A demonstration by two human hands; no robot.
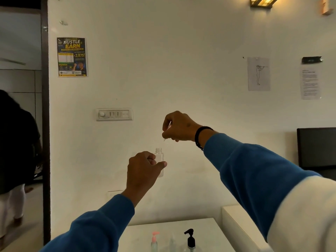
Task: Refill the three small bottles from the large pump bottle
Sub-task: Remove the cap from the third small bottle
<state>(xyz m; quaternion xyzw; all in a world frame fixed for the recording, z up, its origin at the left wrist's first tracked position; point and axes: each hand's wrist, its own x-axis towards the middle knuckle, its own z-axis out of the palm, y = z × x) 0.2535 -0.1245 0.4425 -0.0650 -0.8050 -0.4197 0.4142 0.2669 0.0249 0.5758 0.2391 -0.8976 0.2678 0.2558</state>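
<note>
My left hand (143,168) holds a small clear bottle (160,160) upright in the air in front of the wall; its neck is uncapped. Just above it my right hand (177,127) pinches a small cap with a thin tube hanging down over the neck, apart from it. On the white table (209,231) below stand a small bottle with a pink pump (155,240), a small clear bottle (172,242) and the large bottle with a black pump (190,239), cut off by the frame's bottom edge.
A white ledge (236,220) adjoins the table at the right, with a dark screen (317,148) behind it. A switch panel (114,114) and papers hang on the wall. A person in dark clothes (16,142) stands at the far left by the doorway.
</note>
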